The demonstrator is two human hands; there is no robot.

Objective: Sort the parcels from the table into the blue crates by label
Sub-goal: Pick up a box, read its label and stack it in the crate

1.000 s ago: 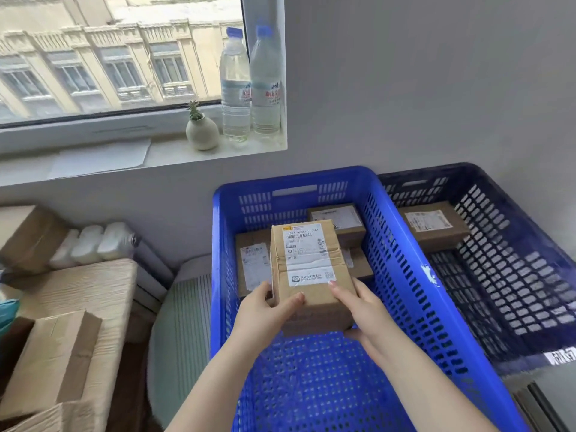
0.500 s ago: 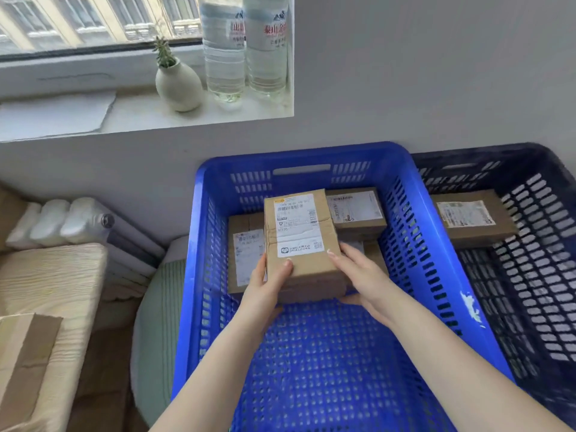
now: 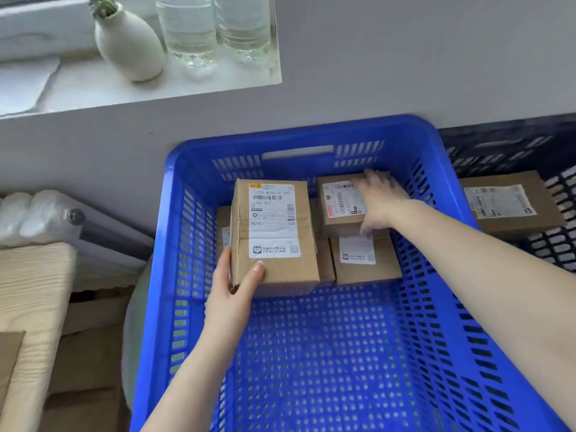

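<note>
A brown labelled parcel (image 3: 274,235) sits at the far left inside the bright blue crate (image 3: 156,275), on top of a flatter parcel. My left hand (image 3: 232,294) grips its near left corner, thumb on top. My right hand (image 3: 378,201) lies on a second labelled parcel (image 3: 341,204) at the crate's far right, fingers spread over its top. That parcel is stacked on another one (image 3: 361,260). A dark blue crate (image 3: 498,145) on the right holds one parcel (image 3: 511,204).
A window sill above carries a white vase (image 3: 127,45) and two water bottles (image 3: 212,26). A radiator (image 3: 62,219) and a wooden table (image 3: 28,291) with cardboard boxes stand at the left. The near half of the bright crate's floor is bare.
The parcel has gone down to the far left of the crate. My right hand let go of it and moved to the far right parcel. The view came closer.
</note>
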